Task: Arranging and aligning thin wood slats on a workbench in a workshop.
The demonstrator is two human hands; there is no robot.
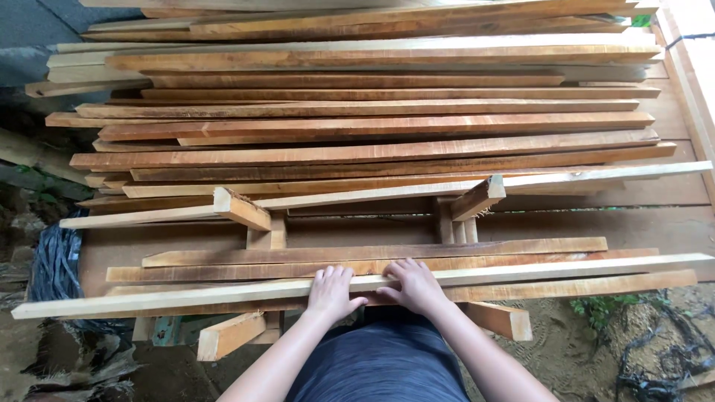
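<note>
A long pale wooden strip (186,296) lies across the front of a low wooden stand, running from the far left to the far right. My left hand (329,292) and my right hand (414,286) both rest on its middle, fingers curled over its top edge. Just behind it lie two or three more brown strips (372,253). Further back, a big stack of long wooden strips (357,119) fills the upper part of the view.
Two short cross blocks (240,208) (479,197) stick up from the stand, and a thin pale strip (596,177) rests on them. A black plastic bundle (53,262) sits at the left. Dirt ground and plants (603,309) lie to the right.
</note>
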